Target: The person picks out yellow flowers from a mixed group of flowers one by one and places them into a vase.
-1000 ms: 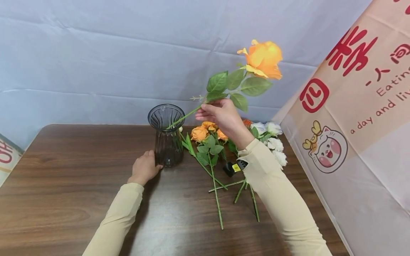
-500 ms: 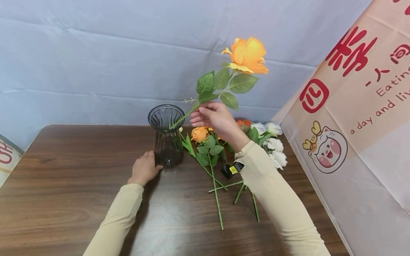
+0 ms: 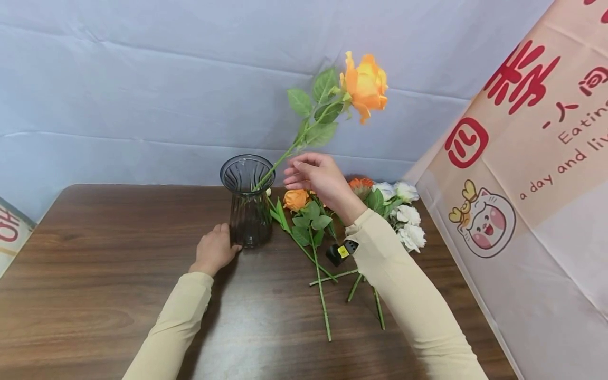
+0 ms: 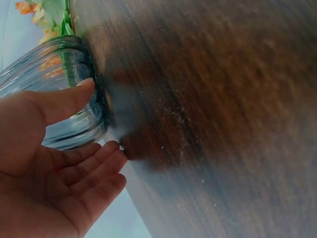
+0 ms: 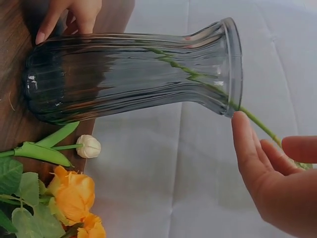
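Shows brown wood grain across the tabletop [image 3: 119, 306]. Bears an upright grey glass vase [image 3: 250, 224] toward the back and, right of it, orange roses [image 3: 295, 199], white flowers [image 3: 411, 236] and crossing green stems [image 3: 322, 301].

Forearms [image 3: 168, 322] outstretched, left hand [image 3: 215, 250] low, thumb [image 4: 67, 101] straight, right hand [image 3: 322, 178] raised, fingers [image 5: 246, 146] loosely bent, apparently relaxed.

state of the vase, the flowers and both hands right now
Grey ribbed glass vase: upright
Tall orange rose with green stem: leaning, lower stem inside vase
Left hand: thumb against vase's lower side
Right hand: fingers extended near the rose's stem
Small round white bud: closed, lying
Leafy orange roses: open, lying
White ruffled flowers: open, lying
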Action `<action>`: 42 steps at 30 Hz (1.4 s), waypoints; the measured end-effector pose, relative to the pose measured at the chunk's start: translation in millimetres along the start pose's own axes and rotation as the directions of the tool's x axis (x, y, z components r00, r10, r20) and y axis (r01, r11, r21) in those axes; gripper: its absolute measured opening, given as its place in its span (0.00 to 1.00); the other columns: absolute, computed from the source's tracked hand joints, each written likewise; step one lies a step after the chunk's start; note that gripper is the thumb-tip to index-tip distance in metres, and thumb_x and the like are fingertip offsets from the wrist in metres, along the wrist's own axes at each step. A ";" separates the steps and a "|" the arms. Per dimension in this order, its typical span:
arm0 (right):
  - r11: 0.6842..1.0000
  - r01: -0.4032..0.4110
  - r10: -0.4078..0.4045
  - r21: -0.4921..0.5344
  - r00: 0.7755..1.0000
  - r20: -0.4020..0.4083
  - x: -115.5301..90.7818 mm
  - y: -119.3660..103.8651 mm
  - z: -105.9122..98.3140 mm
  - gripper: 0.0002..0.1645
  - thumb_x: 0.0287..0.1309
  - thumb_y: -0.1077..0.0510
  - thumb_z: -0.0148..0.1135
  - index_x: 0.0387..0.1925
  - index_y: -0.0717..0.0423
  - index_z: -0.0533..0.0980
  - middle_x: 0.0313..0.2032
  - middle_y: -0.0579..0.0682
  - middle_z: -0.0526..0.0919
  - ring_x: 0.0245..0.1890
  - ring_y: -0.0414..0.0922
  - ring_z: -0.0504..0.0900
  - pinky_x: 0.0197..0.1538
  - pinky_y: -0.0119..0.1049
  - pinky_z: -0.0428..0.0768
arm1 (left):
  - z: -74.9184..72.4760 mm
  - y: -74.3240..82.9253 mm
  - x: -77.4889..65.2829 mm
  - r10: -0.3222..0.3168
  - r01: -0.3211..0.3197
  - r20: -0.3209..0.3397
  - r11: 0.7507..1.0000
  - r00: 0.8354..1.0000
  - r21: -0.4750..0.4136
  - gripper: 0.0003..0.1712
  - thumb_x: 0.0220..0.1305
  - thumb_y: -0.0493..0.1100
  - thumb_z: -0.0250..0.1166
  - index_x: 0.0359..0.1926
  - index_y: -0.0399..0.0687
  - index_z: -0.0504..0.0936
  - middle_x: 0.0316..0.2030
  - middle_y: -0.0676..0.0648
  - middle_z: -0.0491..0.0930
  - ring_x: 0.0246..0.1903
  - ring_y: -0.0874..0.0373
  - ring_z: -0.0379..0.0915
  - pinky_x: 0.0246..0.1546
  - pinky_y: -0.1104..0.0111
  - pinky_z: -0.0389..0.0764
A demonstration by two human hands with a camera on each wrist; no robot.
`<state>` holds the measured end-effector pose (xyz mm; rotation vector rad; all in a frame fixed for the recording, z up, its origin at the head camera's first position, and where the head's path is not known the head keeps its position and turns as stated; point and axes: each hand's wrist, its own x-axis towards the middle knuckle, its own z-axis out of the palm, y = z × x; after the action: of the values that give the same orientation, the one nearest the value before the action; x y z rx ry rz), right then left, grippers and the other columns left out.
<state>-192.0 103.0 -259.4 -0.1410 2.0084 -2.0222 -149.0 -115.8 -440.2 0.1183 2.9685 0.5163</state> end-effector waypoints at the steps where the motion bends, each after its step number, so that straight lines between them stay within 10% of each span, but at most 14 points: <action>1: 1.000 -0.007 0.007 -0.002 1.000 -0.006 0.7 0.4 -0.1 0.14 0.66 0.66 0.45 0.49 0.71 0.70 0.43 0.68 0.75 0.34 0.52 0.81 0.46 0.46 0.77 | 0.0 -0.1 0.2 0.001 -0.001 0.000 1.000 1.000 0.000 0.35 0.58 0.48 0.63 0.55 0.23 0.63 0.49 0.29 0.69 0.42 0.35 0.71 0.42 0.49 0.73; 17: 0.996 -0.010 0.015 -0.089 0.998 0.055 13.7 6.7 3.9 0.20 0.65 0.68 0.44 0.58 0.66 0.66 0.50 0.67 0.73 0.48 0.59 0.75 0.48 0.46 0.76 | -0.1 -0.4 1.0 0.005 -0.005 -0.015 1.000 1.000 -0.008 0.35 0.58 0.48 0.63 0.55 0.24 0.63 0.49 0.29 0.69 0.42 0.35 0.71 0.43 0.49 0.72; 42: 0.988 -0.072 0.078 -0.135 0.996 0.035 4.2 25.3 -22.2 0.16 0.64 0.65 0.48 0.51 0.68 0.69 0.43 0.66 0.76 0.43 0.58 0.77 0.50 0.51 0.73 | 0.7 -0.3 -1.1 0.004 -0.004 -0.035 1.000 0.999 -0.008 0.33 0.57 0.48 0.65 0.52 0.25 0.65 0.46 0.31 0.71 0.39 0.36 0.72 0.39 0.49 0.73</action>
<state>-198.6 123.5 -285.6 -0.1305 2.0918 -1.8257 -147.8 -115.9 -440.9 0.1154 3.0000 0.5364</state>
